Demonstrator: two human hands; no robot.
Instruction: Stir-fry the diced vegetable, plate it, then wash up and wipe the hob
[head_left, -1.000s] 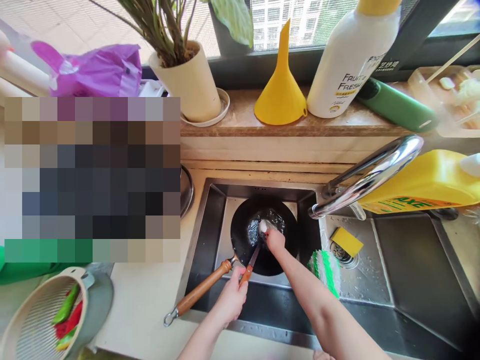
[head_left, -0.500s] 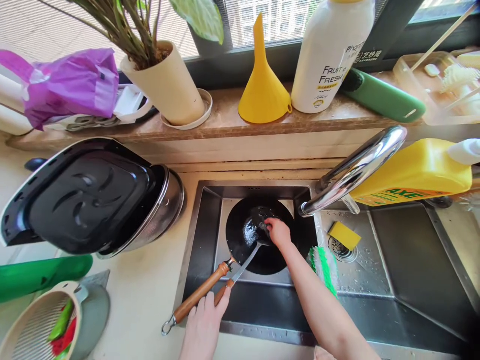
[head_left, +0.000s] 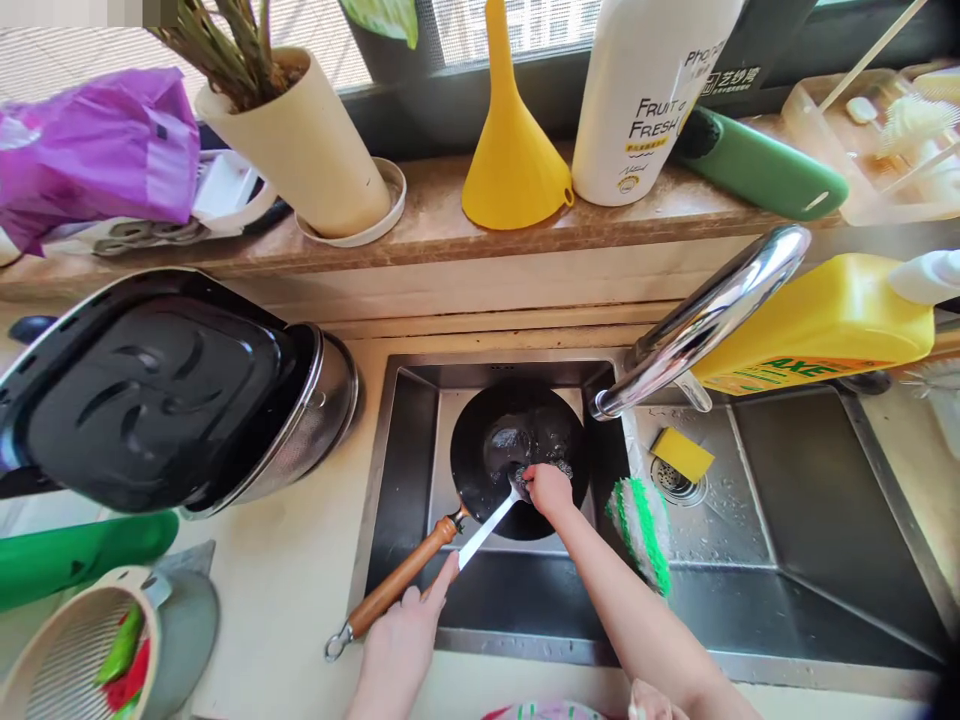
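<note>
A black wok (head_left: 480, 425) with a wooden handle (head_left: 409, 572) sits in the left sink basin, with some water in it. My left hand (head_left: 409, 630) grips the handle end of a metal spatula (head_left: 487, 530), beside the wok's handle. The spatula's head lies over the wok's near part. My right hand (head_left: 546, 490) is at that head, its fingers closed on a small dark scrubber that is mostly hidden. A green and white scrubbing cloth (head_left: 641, 535) hangs over the divider to the right.
A chrome faucet (head_left: 712, 315) arches over the divider. A yellow sponge (head_left: 682, 455) lies by the right basin's drain. Yellow soap bottle (head_left: 832, 320) stands behind. Stacked black pan (head_left: 157, 390) and a colander with peppers (head_left: 49, 660) are at left. A yellow funnel (head_left: 517, 170) stands on the sill.
The spatula's head has been raised and turned, and my right hand has moved slightly left and down onto it. The camera view has shifted a little.
</note>
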